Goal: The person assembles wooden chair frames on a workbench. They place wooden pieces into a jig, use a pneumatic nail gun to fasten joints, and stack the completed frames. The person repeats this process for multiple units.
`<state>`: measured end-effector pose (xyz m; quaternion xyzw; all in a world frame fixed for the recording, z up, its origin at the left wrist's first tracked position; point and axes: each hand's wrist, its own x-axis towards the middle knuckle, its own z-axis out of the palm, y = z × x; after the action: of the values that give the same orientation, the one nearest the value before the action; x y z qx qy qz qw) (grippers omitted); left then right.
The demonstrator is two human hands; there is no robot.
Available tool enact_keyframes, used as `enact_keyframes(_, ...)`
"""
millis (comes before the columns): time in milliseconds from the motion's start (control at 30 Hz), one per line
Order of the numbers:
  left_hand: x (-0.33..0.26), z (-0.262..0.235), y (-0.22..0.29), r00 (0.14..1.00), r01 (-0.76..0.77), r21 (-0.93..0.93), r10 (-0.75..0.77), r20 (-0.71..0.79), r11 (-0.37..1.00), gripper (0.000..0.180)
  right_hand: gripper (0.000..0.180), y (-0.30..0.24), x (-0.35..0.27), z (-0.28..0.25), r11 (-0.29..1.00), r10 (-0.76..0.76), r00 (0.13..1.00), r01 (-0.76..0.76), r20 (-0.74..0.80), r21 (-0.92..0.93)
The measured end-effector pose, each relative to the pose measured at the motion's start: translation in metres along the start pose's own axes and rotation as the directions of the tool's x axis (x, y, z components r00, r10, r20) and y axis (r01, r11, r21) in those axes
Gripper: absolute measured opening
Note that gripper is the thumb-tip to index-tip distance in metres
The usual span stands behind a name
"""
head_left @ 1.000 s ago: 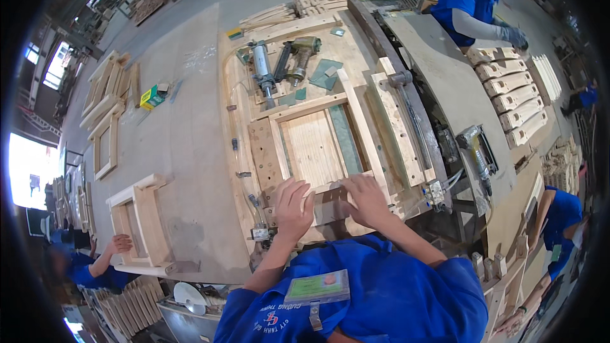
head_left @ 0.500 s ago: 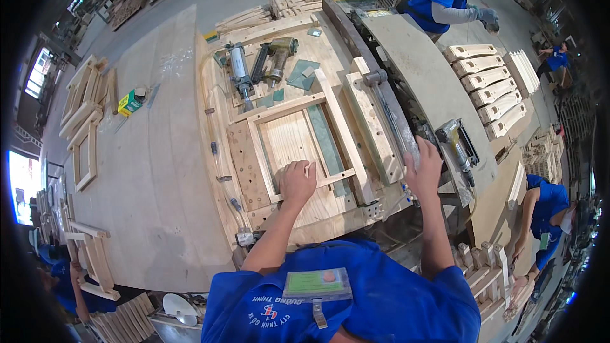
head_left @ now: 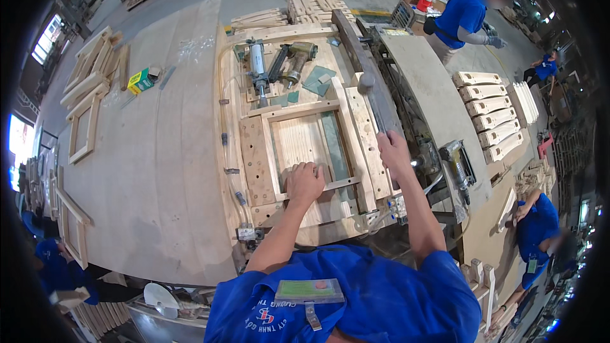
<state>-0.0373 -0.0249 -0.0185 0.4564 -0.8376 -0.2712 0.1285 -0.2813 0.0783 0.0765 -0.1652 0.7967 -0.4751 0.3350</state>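
**Pale wooden frame: keeping it seated while the clamp lever is being worked**

Pale wooden frame (head_left: 309,146), a rectangle of light rails around a plank panel, is lying flat in the plywood jig (head_left: 257,159) on the big pale bench (head_left: 140,152), directly in front of the person.

- Left hand (head_left: 305,182) is pressing down on the frame's near rail, fingers (head_left: 298,170) spread flat, gripping nothing. Palm is sitting right on the near edge.
- Right hand (head_left: 393,151) is reaching out to the long dark metal lever bar (head_left: 368,82) running along the jig's right side. Fingers are curling over the bar; how tightly they are closing on it I cannot tell.
- Two pneumatic nail guns (head_left: 279,67) are lying at the far end of the jig, well apart from both hands. Another one (head_left: 459,162) is sitting on the machine to the right.

Doing this step well, my read:
- Keeping the left palm's weight straight down so the near rail is not lifting or sliding as the bar is loading the side.
- Keeping spread fingers on the rail top and away from the joint line between frame and side stop: that is the pinch risk.
- Moving the bar smoothly, and checking the corners are staying flush against the jig stops.

Stacked shaped wooden parts (head_left: 486,111) are lying on the right, and other workers in blue (head_left: 467,9) are standing nearby, not involved.
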Motion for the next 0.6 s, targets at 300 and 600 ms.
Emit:
enact_keyframes(300,0.000,-0.002,-0.002,0.996,-0.079,-0.052,0.077,-0.049,0.996,0.033,0.034,-0.175,-0.063,-0.006,0.382,-0.807,0.500,0.848,-0.314,0.367)
enact_keyframes(600,0.005,-0.009,0.006,0.997,-0.029,-0.036,0.031,0.064,0.999,0.031,0.054,-0.041,-0.018,0.059,0.992,-0.007,0.998,0.014,0.054,-0.122)
